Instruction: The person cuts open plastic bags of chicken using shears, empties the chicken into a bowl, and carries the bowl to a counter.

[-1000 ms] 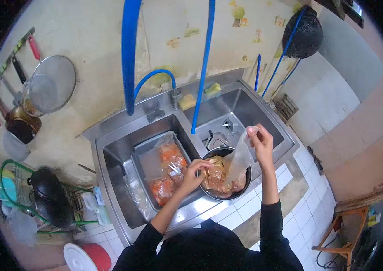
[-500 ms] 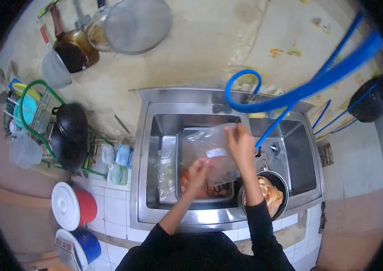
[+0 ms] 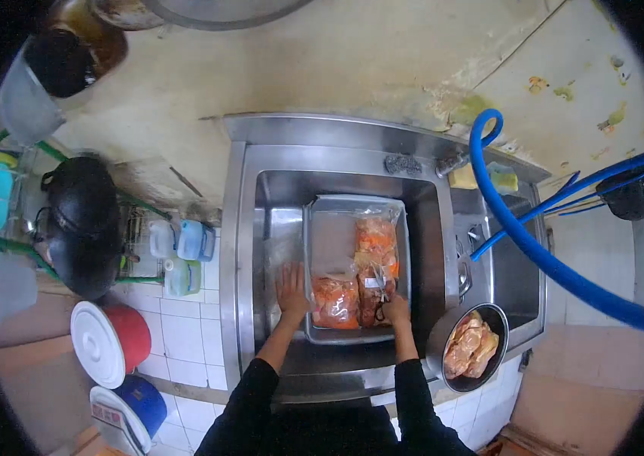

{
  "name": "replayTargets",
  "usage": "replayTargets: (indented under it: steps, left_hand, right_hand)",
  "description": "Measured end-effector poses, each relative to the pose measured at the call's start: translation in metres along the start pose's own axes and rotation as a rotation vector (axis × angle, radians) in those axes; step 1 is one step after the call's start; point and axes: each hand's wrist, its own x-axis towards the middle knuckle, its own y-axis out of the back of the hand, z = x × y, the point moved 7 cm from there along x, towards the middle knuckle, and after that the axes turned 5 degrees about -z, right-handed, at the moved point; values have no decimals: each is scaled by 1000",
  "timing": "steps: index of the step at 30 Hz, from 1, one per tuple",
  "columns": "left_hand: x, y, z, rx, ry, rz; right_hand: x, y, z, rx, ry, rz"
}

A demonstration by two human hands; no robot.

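My left hand [image 3: 291,295] lies with its fingers spread on clear empty plastic bags [image 3: 276,254], just left of a grey tray [image 3: 322,204] in the left sink basin. Inside the tray are several clear bags of reddish-orange meat [image 3: 336,302]. My right hand [image 3: 396,310] closes around the dark handles of a pair of scissors [image 3: 380,280], whose metal blades point away from me over the bagged meat. Part of the handles is hidden by the fingers.
A dark pot of raw meat pieces [image 3: 474,346] stands right of the basin. A blue hose [image 3: 550,266] arches over the right basin [image 3: 518,296]. Bottles [image 3: 183,277], a black wok [image 3: 82,258] and lidded buckets [image 3: 99,346] are at the left.
The clear bag that both hands held up is out of them. My left hand has moved left and down onto the bags beside the tray; my right hand has lowered onto the scissors.
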Motion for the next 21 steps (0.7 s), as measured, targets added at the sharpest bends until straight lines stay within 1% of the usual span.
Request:
replayTargets:
  steps: [1,2,3,4,5,6,7,8,9,10,11,12,13,14,16,17,18,19,20,21]
  left_hand:
    - [2,-23,-5,-9,-6,-10]
    - [-2,-58,-25,-213,97,-195]
    - [-11,-97,-44,-413,201,-380]
    - [-24,-121,-61,-415,199,-391]
    - [-39,-141,-74,-259,131,-396]
    - [-42,-148,-73,-106,64,-396]
    - [-38,-159,-69,-112,69,-402]
    - [-37,-169,-72,-143,154,-411]
    - [-31,-173,-75,-168,232,-415]
    - [-12,-132,-55,-164,225,-414]
    - [4,-97,-51,-398,428,-547]
    - [18,-59,-50,-639,634,-676]
    - [38,-16,-27,-612,423,-419]
    - [48,16,-4,-569,212,-168]
    - [57,8,50,-428,-292,-110]
    - [61,-10,51,-425,-294,-107]
    - [62,-38,63,-323,-418,-171]
    - [63,-45,77,-222,-538,-235]
    - [67,-46,81,-226,-537,-232]
    - [79,-33,75,-449,-336,-381]
  right_hand:
    - [7,-7,13,-24,-75,-40]
    - [9,-17,21,-30,-89,-47]
    - [13,-24,28,4,-76,56]
    - [15,-27,32,38,-60,161]
    - [14,-31,31,31,-66,157]
    - [11,-29,29,32,-98,211]
    - [9,-25,30,32,-126,263]
    - [5,-24,31,29,-131,255]
    - [4,-24,33,11,-115,266]
    - [5,-21,31,-6,-95,285]
    - [1,-10,25,-4,-91,294]
    - [-10,3,15,39,-94,238]
    - [-14,8,10,82,-97,177]
    - [-11,7,14,81,-95,174]
    - [-4,-1,34,196,-105,205]
    - [0,-8,42,199,-103,207]
    - [7,-18,52,277,-41,234]
    - [10,-22,58,349,22,260]
    - [13,-28,68,344,23,262]
    - [14,-32,71,387,55,287]
